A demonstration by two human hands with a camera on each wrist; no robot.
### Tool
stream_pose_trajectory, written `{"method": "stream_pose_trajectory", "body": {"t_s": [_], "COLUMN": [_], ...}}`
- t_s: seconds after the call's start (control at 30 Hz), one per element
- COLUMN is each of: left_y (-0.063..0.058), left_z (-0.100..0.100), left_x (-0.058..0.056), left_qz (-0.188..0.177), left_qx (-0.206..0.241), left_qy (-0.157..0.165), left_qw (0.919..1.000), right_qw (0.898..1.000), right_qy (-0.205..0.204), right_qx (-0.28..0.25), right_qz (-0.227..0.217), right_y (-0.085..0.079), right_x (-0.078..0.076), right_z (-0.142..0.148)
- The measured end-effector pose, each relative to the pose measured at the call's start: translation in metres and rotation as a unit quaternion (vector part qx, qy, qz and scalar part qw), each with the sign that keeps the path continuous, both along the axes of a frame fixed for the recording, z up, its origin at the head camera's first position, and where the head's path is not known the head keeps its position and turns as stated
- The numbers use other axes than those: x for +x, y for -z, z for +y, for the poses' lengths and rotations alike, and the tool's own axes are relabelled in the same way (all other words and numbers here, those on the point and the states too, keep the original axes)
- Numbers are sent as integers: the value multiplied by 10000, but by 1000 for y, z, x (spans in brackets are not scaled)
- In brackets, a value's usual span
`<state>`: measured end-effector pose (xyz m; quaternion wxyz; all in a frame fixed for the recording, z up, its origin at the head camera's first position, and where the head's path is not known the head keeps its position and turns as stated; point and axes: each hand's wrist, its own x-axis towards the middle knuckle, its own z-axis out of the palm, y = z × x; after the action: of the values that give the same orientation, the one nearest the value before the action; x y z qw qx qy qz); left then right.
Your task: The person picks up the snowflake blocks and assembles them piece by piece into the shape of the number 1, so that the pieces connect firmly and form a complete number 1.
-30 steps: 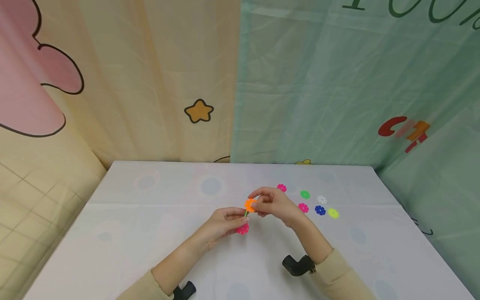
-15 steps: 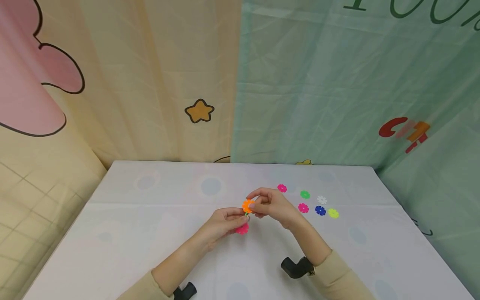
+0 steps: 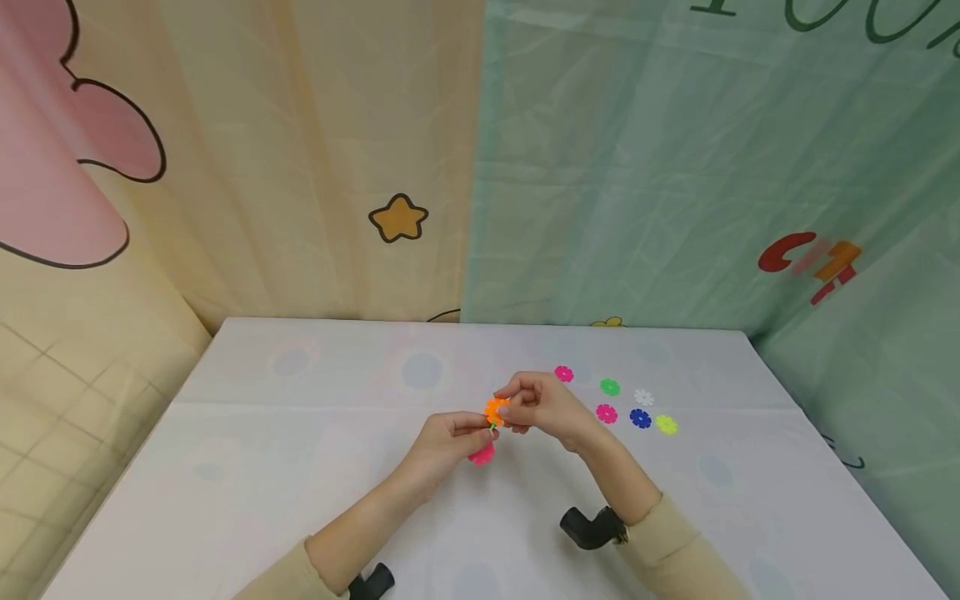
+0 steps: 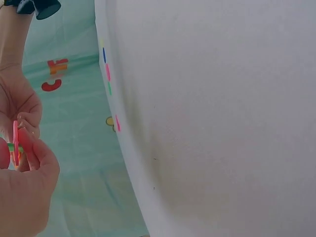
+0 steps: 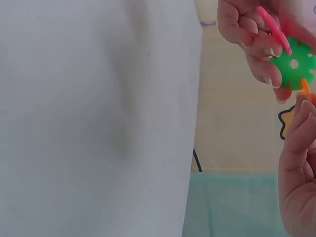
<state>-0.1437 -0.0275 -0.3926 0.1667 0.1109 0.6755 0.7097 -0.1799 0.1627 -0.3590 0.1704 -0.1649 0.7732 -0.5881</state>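
Observation:
Over the middle of the white table, both hands work on small notched plastic discs, the snowflake-shaped linking kind. My left hand [image 3: 444,446] pinches a green disc [image 5: 297,75], best seen in the right wrist view, where a pink disc [image 5: 274,30] crosses it at an angle. Thumb and fingers of my right hand [image 3: 549,408] pinch an orange disc [image 3: 494,410]. In the right wrist view the orange disc's edge meets the green disc's notched rim. From the head view, the green disc shows only as a thin edge between the orange and pink ones.
Loose discs lie flat right of the hands: two pink, one of them here [image 3: 607,413], a green one [image 3: 610,387], a white one [image 3: 643,397], a blue one [image 3: 641,418] and a yellow one [image 3: 666,425]. Printed curtains hang behind the table [image 3: 262,475].
My right hand has shifted slightly left, bringing the orange disc nearer the left fingers. The pink disc below has turned or shifted a little left. The loose discs lie as before.

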Motion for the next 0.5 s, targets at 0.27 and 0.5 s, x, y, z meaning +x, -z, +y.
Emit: {"method": "stream_pose_trajectory", "body": {"t_s": [0.27, 0.5], "left_y": [-3, -2], "left_z": [6, 6], "left_x": [1, 0], "left_qz": [110, 43], "left_qx": [39, 123], "left_qy": [-372, -458], "left_qw": [9992, 9989], "right_qw": [9992, 9957], "right_qy": [254, 627], "right_qx": [-288, -685], "right_qz": [68, 49], "right_y": [1, 10], "right_x": [3, 10], "right_z": [-3, -7]}}
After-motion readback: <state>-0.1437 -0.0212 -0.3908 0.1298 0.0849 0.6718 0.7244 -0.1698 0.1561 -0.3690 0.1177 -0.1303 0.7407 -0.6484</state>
